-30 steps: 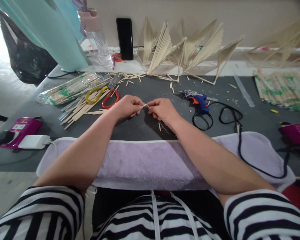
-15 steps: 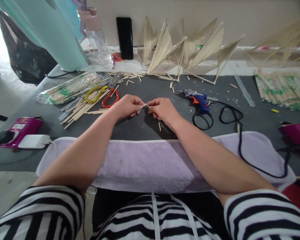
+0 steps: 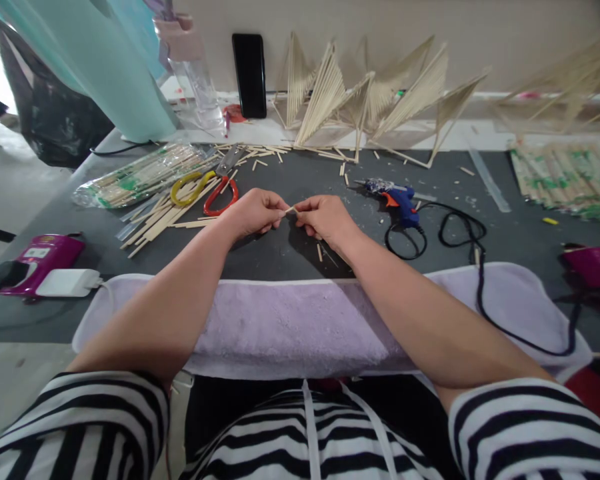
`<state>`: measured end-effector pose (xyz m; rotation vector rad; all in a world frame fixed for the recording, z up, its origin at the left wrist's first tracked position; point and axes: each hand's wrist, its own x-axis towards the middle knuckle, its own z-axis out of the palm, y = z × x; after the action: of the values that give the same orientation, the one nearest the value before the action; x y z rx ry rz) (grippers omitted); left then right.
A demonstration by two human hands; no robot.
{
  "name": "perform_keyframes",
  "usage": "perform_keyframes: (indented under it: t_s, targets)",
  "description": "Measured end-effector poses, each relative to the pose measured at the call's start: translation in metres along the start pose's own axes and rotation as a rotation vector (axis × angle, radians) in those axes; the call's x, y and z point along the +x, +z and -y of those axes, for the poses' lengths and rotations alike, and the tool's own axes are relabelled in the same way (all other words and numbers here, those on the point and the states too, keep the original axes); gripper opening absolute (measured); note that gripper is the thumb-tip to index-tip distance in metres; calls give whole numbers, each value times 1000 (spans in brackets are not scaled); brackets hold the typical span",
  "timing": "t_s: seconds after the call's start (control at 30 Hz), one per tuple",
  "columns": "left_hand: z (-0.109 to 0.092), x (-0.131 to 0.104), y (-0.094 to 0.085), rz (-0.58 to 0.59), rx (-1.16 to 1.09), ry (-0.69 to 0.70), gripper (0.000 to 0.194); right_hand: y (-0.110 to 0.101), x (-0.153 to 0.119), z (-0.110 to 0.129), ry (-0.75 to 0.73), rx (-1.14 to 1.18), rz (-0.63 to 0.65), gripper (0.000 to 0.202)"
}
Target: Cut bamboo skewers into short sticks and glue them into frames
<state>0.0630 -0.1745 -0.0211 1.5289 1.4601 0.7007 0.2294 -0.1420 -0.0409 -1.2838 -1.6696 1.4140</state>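
Note:
My left hand [image 3: 261, 212] and my right hand [image 3: 324, 219] meet over the middle of the dark table. Between their fingertips is a small pale wooden stick piece [image 3: 291, 211], bent or joined at a shallow angle. Each hand pinches one end of it, and the fingers hide those ends. Red-and-yellow-handled scissors [image 3: 221, 197] lie left of my left hand, beside a pile of loose wooden sticks [image 3: 163, 223]. To the right of my right hand rests a blue glue gun [image 3: 404, 203]. A short stick bit [image 3: 319, 253] lies just below my right hand.
Stick-built fan shapes [image 3: 325, 100] stand along the wall near an upright phone [image 3: 249, 77] and a bottle [image 3: 195, 87]. Packed sticks [image 3: 570, 177] lie at the right. A lilac towel [image 3: 300, 327] covers the front edge. The glue gun's black cord [image 3: 481, 293] crosses it.
Both hands stay in the same place with the same pinch on the stick piece. At the far left edge, a dark shape has come into view above the floor.

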Motion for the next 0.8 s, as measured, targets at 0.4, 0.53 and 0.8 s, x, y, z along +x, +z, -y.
perform_keyframes:
  t_s: [0.4, 0.53, 0.8]
  targets:
    - [-1, -1, 0, -9, 12, -20, 20, 0, 1, -1, -18, -23, 3, 15]
    - [-2, -1, 0, -11, 13, -15, 19, 0, 0, -1, -24, -26, 6, 16]
    - [0, 0, 0, -7, 9, -16, 19, -1, -1, 0, -23, -30, 10, 16]
